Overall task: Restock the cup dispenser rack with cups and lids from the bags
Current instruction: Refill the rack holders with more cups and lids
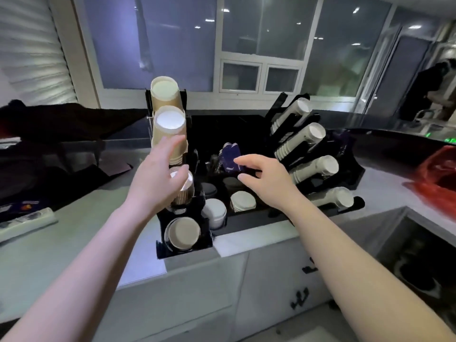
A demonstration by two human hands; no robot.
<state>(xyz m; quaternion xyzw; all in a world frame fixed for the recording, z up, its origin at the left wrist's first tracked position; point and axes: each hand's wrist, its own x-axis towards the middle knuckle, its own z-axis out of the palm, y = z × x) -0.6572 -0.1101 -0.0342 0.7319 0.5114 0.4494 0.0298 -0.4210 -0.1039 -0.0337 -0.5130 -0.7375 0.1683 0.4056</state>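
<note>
A black cup dispenser rack (208, 234) stands on the counter, its left column holding stacks of tan paper cups (169, 124) with white insides. My left hand (158, 176) hovers with relaxed fingers in front of a ribbed brown cup stack (185, 193) in the third slot; it holds nothing. A lower slot holds another cup stack (183, 233). My right hand (261, 178) reaches with spread fingers over the middle wells, where stacks of lids (243, 201) sit, close to a blue packet (230, 156). A second rack (355, 174) on the right carries several slanted rows of white cups (313, 169).
A red plastic bag (436, 178) lies on the counter at the right edge. Dark cloth and packets (27, 218) lie on the left. White cabinet doors (278, 280) are below, and a sink recess (419, 262) opens at the lower right. Windows stand behind.
</note>
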